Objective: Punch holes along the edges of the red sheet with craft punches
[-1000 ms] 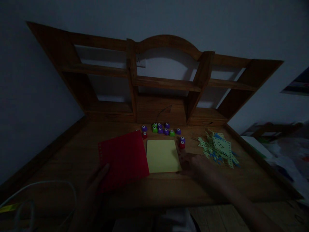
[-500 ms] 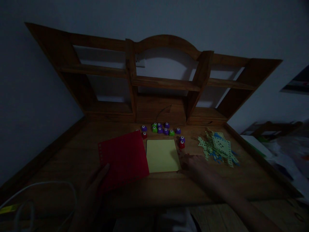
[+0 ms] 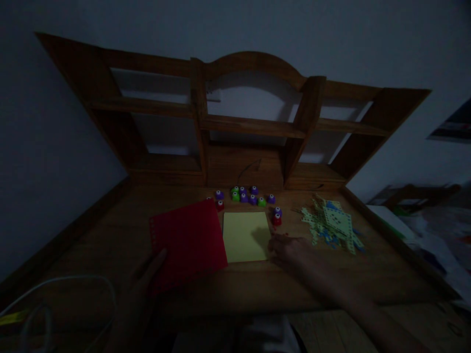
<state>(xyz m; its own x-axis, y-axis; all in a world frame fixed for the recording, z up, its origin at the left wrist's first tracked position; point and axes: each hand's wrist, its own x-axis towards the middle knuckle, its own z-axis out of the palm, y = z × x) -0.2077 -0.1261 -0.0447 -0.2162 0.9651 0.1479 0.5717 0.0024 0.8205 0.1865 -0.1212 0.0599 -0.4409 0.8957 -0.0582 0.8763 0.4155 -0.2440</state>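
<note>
- Left grip (image 3: 144, 277) in the head view: closed on the near-left part of the red sheet (image 3: 187, 242), thumb on top, fingers below hidden.
- Right grip (image 3: 292, 251): fingers drawn together at the right edge of the yellow sheet (image 3: 246, 238); too dark to tell whether they pinch anything.
- From the right grip, the yellow sheet lies directly left on the tabletop (image 3: 257, 287), looking roughly square, no clear long axis. This hand is nearer to it; the red sheet comes between it and the left grip.
- From the left grip, the red sheet reaches right and away, skewed, a row of holes along its left side.
- Just beyond the right grip: red scraps (image 3: 274, 228), then a red eyed figure (image 3: 277, 220).
- Well right of the right grip: a cutout pile (image 3: 336, 221), pale green and blue.
</note>
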